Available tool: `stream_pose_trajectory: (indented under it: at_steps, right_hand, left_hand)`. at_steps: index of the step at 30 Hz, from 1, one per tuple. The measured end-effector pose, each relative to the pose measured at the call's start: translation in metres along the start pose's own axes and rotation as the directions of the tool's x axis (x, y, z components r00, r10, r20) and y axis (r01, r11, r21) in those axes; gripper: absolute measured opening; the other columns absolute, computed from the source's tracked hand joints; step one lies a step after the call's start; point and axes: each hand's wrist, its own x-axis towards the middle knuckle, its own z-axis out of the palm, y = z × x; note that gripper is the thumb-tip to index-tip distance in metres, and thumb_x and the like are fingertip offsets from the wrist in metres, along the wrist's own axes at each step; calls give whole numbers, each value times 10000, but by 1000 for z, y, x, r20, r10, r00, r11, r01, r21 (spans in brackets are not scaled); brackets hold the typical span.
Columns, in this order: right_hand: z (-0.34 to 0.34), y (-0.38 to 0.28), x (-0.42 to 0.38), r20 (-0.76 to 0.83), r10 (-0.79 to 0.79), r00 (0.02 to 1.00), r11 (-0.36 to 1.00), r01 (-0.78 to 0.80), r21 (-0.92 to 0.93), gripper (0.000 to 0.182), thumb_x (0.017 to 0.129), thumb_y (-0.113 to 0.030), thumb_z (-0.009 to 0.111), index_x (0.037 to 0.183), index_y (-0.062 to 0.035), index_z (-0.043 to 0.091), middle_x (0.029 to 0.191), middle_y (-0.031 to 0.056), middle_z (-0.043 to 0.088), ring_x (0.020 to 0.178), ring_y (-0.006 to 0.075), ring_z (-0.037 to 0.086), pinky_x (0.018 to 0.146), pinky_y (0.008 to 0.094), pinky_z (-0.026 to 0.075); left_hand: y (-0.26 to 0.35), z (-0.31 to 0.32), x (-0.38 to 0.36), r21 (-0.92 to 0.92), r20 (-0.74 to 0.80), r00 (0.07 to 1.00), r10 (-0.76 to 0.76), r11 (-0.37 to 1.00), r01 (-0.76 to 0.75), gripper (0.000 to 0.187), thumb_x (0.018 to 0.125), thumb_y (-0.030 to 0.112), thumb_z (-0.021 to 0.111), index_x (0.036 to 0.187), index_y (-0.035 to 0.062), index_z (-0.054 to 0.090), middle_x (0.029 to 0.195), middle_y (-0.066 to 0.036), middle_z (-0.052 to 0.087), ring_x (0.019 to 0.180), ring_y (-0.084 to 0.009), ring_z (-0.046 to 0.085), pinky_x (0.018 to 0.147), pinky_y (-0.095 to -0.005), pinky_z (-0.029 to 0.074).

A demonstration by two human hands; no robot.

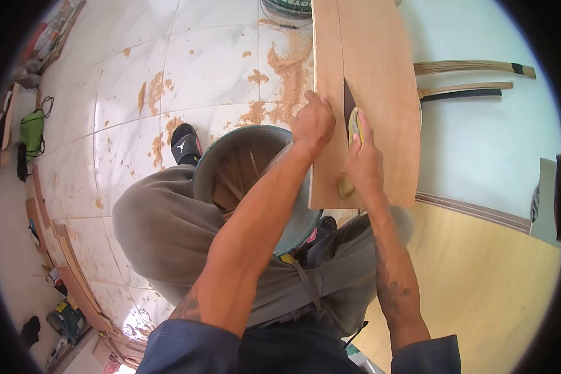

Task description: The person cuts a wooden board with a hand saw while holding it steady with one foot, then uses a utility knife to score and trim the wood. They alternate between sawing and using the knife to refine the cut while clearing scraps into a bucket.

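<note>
A long reddish-brown wooden board (380,56) lies in front of me, with a thin dark line running along its length. My right hand (364,162) is closed round the yellowish handle (355,121) of what looks like a handsaw. Its dark, tapering blade (348,98) lies along that line; how deep it sits in the wood is hidden. My left hand (313,124) has its fingers curled at the board's left edge, holding it. Beneath the left forearm, a large round tub (209,149) stands between my legs, with strips of wood inside.
Sawdust (290,68) is scattered over the white tiled floor (199,37). A dark bucket (287,9) stands at the far end. Thin wood strips (467,67) lie right of the board, above a pale yellow panel (474,280). More planks (78,287) line the left wall.
</note>
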Motion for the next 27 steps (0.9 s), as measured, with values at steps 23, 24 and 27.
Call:
stream_pose_trajectory:
  at_steps: [23,24,27]
  right_hand:
    - [-11,-10,39,54,12,998,999,-14,39,491,1029,-157,458,1512,-165,369,813,263,695,730,454,684,649,538,524]
    - [-7,-3,22,10,-52,999,998,52,-30,496,1027,-150,460,1514,-170,369,807,255,698,728,448,687,661,546,527]
    - [-52,-5,-92,115,70,991,997,-72,13,519,1024,-96,451,1531,-138,354,1136,291,666,998,443,680,830,500,539]
  left_hand:
    - [3,0,6,-13,-35,999,34,999,-34,411,1075,367,324,1140,-26,429,937,-336,675,905,-533,655,823,-601,502]
    - [0,-2,4,-1,-35,999,33,999,-33,414,1075,369,325,1141,-26,429,943,-336,676,909,-532,655,827,-602,500]
    - [-4,1,0,-12,-21,1000,9,1000,-9,421,1074,373,329,1141,-30,429,956,-337,674,916,-532,654,835,-605,492]
